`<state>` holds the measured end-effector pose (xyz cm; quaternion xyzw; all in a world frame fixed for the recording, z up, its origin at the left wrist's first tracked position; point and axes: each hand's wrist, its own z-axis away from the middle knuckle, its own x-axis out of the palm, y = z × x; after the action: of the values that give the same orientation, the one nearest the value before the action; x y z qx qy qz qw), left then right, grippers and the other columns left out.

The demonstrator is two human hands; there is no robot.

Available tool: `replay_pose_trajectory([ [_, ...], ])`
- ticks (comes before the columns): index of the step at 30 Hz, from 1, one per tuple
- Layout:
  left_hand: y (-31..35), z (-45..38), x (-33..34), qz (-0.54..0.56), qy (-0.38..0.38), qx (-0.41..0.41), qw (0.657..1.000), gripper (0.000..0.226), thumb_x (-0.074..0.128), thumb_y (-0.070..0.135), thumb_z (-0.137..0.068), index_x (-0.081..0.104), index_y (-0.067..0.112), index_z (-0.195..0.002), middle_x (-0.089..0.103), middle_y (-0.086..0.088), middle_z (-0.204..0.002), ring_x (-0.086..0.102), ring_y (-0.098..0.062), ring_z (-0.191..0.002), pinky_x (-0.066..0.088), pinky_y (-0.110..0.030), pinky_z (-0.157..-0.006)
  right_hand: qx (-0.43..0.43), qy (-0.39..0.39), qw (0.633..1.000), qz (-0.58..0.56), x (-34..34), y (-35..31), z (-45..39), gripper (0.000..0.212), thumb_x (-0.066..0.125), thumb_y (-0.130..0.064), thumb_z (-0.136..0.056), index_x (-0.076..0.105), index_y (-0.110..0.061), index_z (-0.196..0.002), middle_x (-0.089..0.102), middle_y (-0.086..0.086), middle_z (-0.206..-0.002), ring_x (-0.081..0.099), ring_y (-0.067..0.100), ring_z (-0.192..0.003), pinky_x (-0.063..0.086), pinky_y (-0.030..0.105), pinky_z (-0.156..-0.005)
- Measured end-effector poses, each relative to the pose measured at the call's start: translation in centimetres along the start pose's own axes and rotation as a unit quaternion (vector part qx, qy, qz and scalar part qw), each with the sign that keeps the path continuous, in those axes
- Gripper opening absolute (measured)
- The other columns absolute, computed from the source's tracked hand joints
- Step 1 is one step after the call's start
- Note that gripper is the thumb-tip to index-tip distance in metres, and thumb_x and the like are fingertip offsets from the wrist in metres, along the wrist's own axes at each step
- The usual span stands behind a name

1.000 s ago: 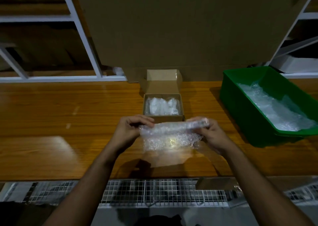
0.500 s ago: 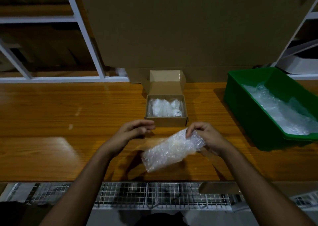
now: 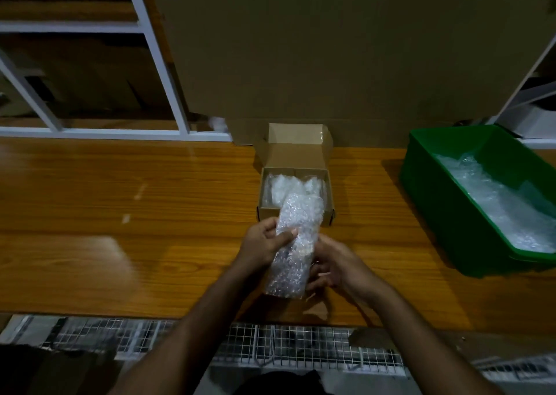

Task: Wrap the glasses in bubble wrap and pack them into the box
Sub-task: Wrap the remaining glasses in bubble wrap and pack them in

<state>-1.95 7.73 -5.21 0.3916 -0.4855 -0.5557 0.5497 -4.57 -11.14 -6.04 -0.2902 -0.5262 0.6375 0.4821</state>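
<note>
A bubble-wrapped bundle (image 3: 296, 244) stands nearly upright just in front of the small open cardboard box (image 3: 266, 212). My left hand (image 3: 264, 242) grips its left side, thumb across the wrap. My right hand (image 3: 334, 266) holds its lower right side with curled fingers. The glass inside the wrap cannot be made out. The box has its lid (image 3: 296, 149) folded back and holds wrapped pieces (image 3: 285, 188) inside. The bundle's top overlaps the box's front edge in the view.
A green plastic bin (image 3: 445, 202) with loose bubble wrap (image 3: 499, 202) sits at the right on the wooden table (image 3: 120, 229). A large cardboard sheet (image 3: 331, 57) stands behind the box. White shelf frames (image 3: 156, 60) rise at the back left. Wire mesh (image 3: 270, 346) lies below the table's front edge.
The bundle went from held level in both hands, to tilted in my right hand alone, to nearly upright. My left hand has taken hold of it again, closer to the box.
</note>
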Motion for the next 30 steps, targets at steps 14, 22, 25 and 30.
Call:
replay_pose_trajectory([
  [14,0.4,0.0,0.2,-0.027,0.002,0.073,0.997,0.018,0.071,0.005,-0.090,0.064,0.000,-0.106,0.070,-0.009,-0.083,0.070,-0.019,-0.074,0.054,-0.027,-0.056,-0.128,0.153,0.979,0.052,-0.5,-1.5,-0.7,0.022,0.067,-0.012,-0.094,0.065,-0.012,-0.116,0.076,0.009,-0.104,0.074,0.023,-0.095,0.061,0.038,-0.076],
  [22,0.2,-0.2,0.4,-0.050,-0.015,0.092,0.994,0.027,0.072,0.001,-0.087,0.065,0.007,-0.112,0.075,-0.012,-0.101,0.074,-0.027,-0.093,0.062,-0.041,-0.075,-0.096,0.113,0.985,0.084,-0.6,-1.7,-0.8,0.029,0.062,-0.013,-0.098,0.061,-0.020,-0.126,0.075,0.004,-0.111,0.073,0.022,-0.098,0.060,0.052,-0.084],
  [25,0.2,-0.5,-0.1,-0.055,-0.021,0.081,0.995,0.025,0.072,0.002,-0.088,0.066,0.006,-0.112,0.075,-0.011,-0.102,0.074,-0.026,-0.093,0.062,-0.041,-0.075,-0.072,0.067,0.993,0.069,-1.0,-1.8,-0.5,0.029,0.057,-0.011,-0.100,0.058,-0.017,-0.129,0.075,0.010,-0.110,0.073,0.031,-0.098,0.058,0.056,-0.083],
  [30,0.1,-0.4,0.2,-0.057,-0.024,0.068,0.996,0.028,0.072,0.009,-0.089,0.065,0.008,-0.117,0.076,-0.009,-0.106,0.074,-0.028,-0.095,0.061,-0.049,-0.076,-0.090,0.073,0.988,0.102,-0.7,-1.6,-0.8,0.023,0.059,-0.015,-0.100,0.062,-0.019,-0.123,0.076,0.009,-0.105,0.074,0.029,-0.095,0.060,0.050,-0.079],
])
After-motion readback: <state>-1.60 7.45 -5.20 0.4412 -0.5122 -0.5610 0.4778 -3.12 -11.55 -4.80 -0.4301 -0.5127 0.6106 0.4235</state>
